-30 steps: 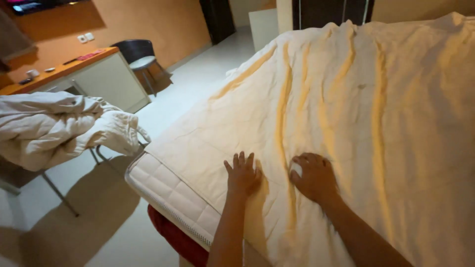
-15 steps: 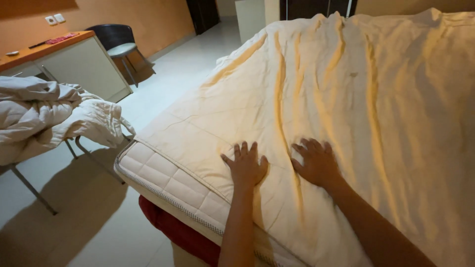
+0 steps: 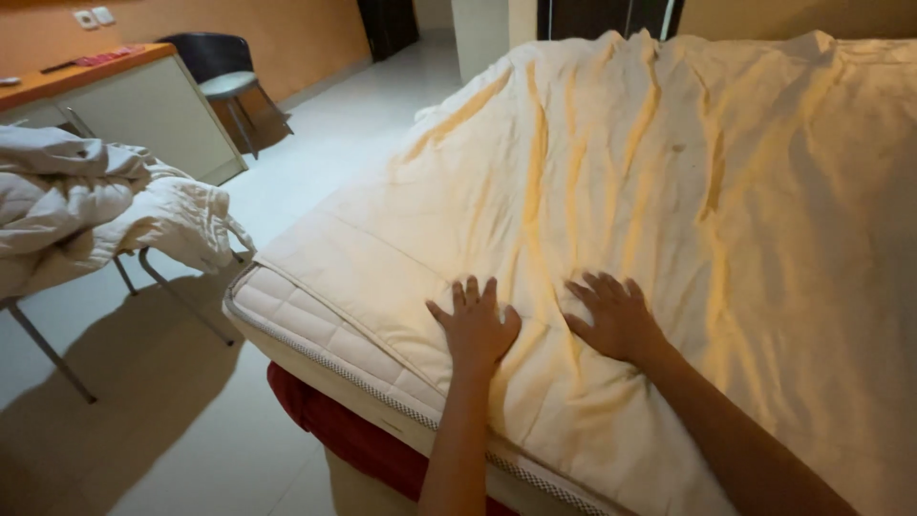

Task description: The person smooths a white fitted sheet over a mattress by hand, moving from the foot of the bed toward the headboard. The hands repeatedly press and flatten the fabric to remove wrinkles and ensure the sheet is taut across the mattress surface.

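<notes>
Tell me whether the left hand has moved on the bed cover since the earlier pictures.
Cannot tell. The left hand lies flat on the cover near the mattress corner, much as before; the camera itself shifted.

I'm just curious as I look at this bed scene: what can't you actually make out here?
- Mattress top: hidden under the cream mattress pad, head view.
- Palms of the left hand and right hand: pressed face down on the pad.
- Small items on the orange desk: too small.
- Crumpled white duvet: cut off by the left edge.
</notes>
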